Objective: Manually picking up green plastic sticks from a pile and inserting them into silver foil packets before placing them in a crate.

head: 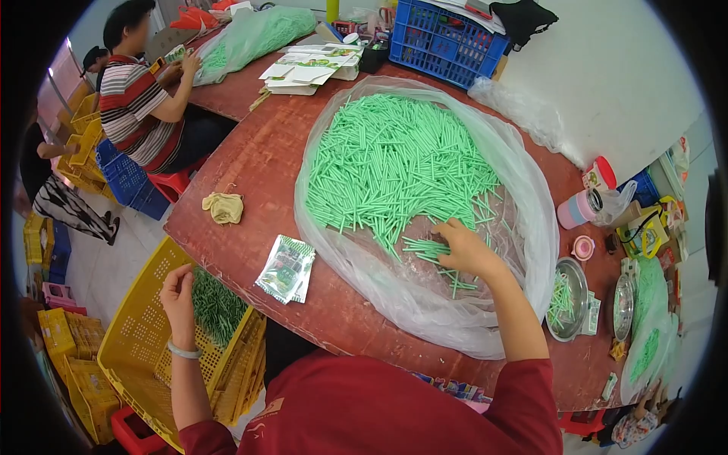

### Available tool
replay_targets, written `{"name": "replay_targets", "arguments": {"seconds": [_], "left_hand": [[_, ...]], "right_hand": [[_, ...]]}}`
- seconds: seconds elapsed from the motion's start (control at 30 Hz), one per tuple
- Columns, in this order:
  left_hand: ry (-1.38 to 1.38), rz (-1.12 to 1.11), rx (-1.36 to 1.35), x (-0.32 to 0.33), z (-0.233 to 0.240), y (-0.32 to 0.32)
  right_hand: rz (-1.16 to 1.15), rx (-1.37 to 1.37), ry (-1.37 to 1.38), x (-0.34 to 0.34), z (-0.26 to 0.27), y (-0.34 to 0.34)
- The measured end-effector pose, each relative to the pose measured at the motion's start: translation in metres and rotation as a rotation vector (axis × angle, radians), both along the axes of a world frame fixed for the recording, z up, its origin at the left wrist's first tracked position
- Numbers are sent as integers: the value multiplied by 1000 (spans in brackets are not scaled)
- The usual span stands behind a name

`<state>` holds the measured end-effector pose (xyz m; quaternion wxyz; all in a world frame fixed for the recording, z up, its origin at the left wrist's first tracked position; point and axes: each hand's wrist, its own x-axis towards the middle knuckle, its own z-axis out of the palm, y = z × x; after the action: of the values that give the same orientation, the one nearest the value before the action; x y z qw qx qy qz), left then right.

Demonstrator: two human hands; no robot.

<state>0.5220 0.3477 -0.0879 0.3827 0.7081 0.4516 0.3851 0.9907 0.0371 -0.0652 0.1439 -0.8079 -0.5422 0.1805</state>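
Note:
A wide heap of thin green sticks [392,165] lies on an open clear plastic bag [375,284] spread over the red table. My right hand [466,247] is at the heap's near edge, its fingertips at a small loose group of sticks [424,248]; whether it grips any cannot be told. My left hand [179,290], with a pale bangle at the wrist, is over a yellow plastic crate [136,318], fingers bent and nothing visible in them. Dark green packets [216,307] lie in the crate beside it. Two printed foil packets [286,269] rest on the table between my hands.
A crumpled yellow cloth [223,207] lies at the table's left. Steel bowls [569,298], a pink tumbler [580,209] and a pink lid [583,247] stand right. Flat cartons [313,65] and a blue crate [446,42] are at the back. A seated co-worker [142,96] is at upper left.

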Motion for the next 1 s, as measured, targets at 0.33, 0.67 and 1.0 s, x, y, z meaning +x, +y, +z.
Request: {"name": "replay_targets", "arguments": {"seconds": [0.33, 0.67, 1.0], "left_hand": [[198, -196, 254, 101, 33, -60], [314, -344, 65, 132, 7, -56], [227, -347, -63, 135, 3, -58]], "right_hand": [[33, -70, -149, -30, 16, 1], [216, 116, -300, -38, 6, 13], [230, 77, -417, -37, 2, 8]]}}
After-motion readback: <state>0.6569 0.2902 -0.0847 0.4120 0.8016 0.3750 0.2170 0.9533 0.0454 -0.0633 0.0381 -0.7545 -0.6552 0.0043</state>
